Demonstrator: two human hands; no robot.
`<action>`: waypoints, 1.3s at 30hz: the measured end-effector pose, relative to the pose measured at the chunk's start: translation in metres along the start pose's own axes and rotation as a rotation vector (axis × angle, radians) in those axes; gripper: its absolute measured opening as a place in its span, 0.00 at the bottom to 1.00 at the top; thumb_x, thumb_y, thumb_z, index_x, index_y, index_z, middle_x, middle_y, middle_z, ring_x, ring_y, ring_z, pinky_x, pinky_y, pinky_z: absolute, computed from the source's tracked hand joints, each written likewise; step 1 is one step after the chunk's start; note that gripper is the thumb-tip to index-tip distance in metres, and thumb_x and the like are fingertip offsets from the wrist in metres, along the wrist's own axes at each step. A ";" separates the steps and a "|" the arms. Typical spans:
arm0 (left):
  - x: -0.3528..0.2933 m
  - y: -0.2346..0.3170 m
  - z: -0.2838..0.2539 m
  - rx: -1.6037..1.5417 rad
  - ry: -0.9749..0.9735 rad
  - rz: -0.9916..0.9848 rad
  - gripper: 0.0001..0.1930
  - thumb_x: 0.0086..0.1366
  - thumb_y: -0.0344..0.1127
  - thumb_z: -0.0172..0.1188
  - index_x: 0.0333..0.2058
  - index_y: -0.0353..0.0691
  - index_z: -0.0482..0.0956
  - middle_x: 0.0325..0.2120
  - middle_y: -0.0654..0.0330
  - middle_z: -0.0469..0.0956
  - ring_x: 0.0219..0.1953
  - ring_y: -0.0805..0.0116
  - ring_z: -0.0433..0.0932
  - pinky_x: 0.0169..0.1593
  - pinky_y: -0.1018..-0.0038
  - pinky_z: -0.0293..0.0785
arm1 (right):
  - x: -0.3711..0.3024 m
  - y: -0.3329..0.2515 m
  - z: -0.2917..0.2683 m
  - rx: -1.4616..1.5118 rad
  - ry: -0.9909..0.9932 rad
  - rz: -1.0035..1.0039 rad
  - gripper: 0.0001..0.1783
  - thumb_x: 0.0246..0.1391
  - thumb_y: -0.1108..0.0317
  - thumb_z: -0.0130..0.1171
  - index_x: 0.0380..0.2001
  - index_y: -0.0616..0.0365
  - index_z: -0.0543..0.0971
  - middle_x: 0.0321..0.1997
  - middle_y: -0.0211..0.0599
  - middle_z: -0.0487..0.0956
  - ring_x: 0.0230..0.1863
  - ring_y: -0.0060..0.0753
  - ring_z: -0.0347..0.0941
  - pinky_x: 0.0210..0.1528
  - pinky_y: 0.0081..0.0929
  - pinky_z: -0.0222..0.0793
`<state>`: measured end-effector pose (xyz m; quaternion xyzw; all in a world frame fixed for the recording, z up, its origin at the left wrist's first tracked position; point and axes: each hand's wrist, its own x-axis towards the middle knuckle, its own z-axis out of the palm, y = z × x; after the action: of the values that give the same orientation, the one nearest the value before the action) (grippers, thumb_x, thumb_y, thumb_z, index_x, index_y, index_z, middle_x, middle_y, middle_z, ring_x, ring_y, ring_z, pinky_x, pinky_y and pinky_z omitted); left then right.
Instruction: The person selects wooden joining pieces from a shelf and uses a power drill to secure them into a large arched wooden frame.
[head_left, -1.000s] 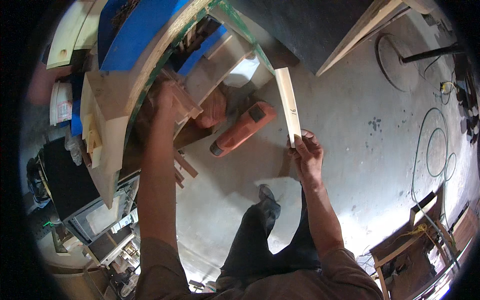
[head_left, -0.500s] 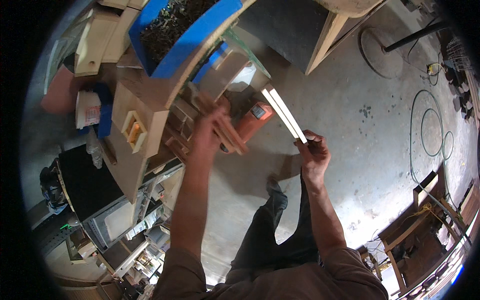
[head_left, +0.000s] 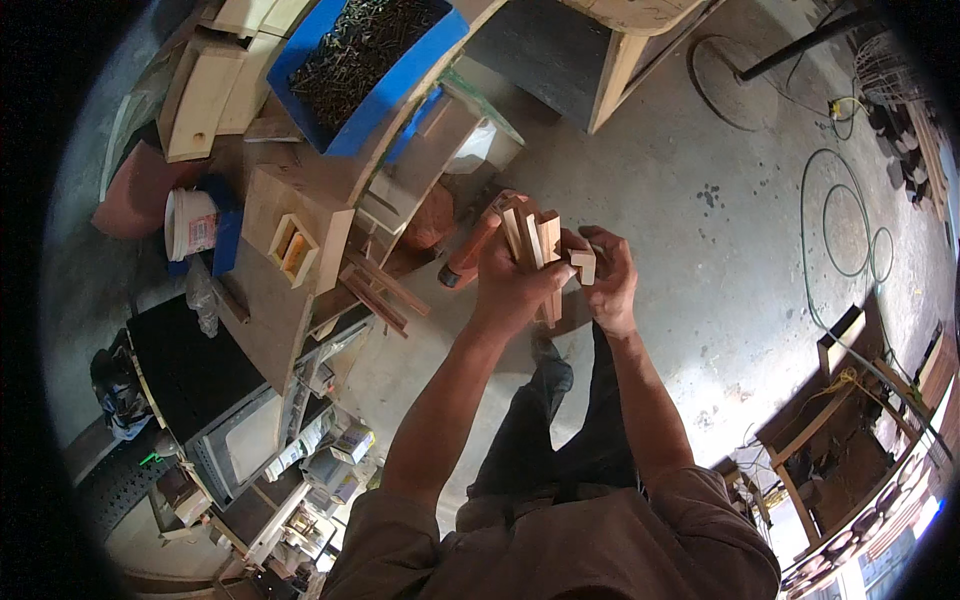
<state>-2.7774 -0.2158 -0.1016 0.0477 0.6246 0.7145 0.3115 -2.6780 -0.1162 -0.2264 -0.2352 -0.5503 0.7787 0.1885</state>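
Observation:
My left hand [head_left: 508, 296] is closed round a bundle of wooden strips [head_left: 532, 238], which stick out above and below the fingers. Close beside it on the right, my right hand [head_left: 614, 285] grips wooden strips [head_left: 583, 266] seen nearly end-on, their cut ends by my left thumb. The fingers hide part of both lots. More reddish-brown wooden strips [head_left: 385, 290] jut from the shelf to the left of my left hand. Partly behind that hand is an orange object with a dark end [head_left: 468, 262].
A blue bin of small metal fasteners [head_left: 345, 120] stands on the workbench [head_left: 325, 180] at upper left. Nearby are a small wooden frame [head_left: 293, 250] and a white tub [head_left: 190, 222]. A hose [head_left: 806, 240] lies coiled on the concrete floor at right.
My left hand has moved right, away from the shelf, with strips in its grip. My right hand has turned its strips end-on and brought them next to the left hand's bundle.

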 end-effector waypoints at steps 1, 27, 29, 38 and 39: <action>-0.001 -0.001 0.001 0.017 -0.025 0.020 0.18 0.45 0.26 0.60 0.39 0.34 0.77 0.35 0.59 0.81 0.35 0.72 0.80 0.42 0.74 0.77 | -0.001 -0.007 0.001 -0.001 -0.004 -0.015 0.21 0.47 0.87 0.57 0.46 0.66 0.71 0.52 0.45 0.75 0.57 0.39 0.71 0.63 0.35 0.65; 0.010 -0.076 -0.069 -0.622 0.216 -0.321 0.20 0.53 0.27 0.64 0.46 0.45 0.70 0.34 0.63 0.74 0.34 0.71 0.76 0.39 0.73 0.76 | -0.013 -0.016 0.001 -0.696 -0.218 -0.038 0.14 0.52 0.74 0.61 0.43 0.62 0.76 0.33 0.45 0.79 0.33 0.39 0.78 0.36 0.32 0.73; 0.011 -0.090 -0.083 -0.490 0.289 -0.436 0.20 0.53 0.25 0.64 0.44 0.44 0.70 0.31 0.62 0.74 0.31 0.70 0.76 0.37 0.72 0.76 | -0.028 0.018 -0.009 -0.586 -0.181 0.151 0.10 0.58 0.70 0.57 0.41 0.62 0.75 0.27 0.42 0.77 0.28 0.34 0.76 0.31 0.30 0.71; -0.038 -0.133 -0.166 -0.281 0.666 -0.238 0.19 0.55 0.27 0.65 0.44 0.37 0.69 0.33 0.59 0.73 0.34 0.67 0.76 0.38 0.67 0.76 | -0.037 0.096 0.006 -0.859 -0.281 0.105 0.11 0.62 0.66 0.54 0.43 0.60 0.73 0.24 0.49 0.77 0.25 0.41 0.78 0.26 0.36 0.71; -0.057 -0.132 -0.164 -0.281 0.705 -0.281 0.18 0.55 0.27 0.65 0.44 0.37 0.69 0.33 0.58 0.73 0.34 0.66 0.75 0.38 0.67 0.76 | -0.022 0.092 0.025 -0.888 -0.337 0.064 0.11 0.61 0.66 0.55 0.44 0.60 0.73 0.26 0.51 0.78 0.26 0.45 0.79 0.26 0.37 0.71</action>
<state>-2.7557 -0.3824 -0.2408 -0.3289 0.5899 0.7160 0.1762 -2.6771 -0.1773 -0.3029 -0.1800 -0.8453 0.5009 -0.0462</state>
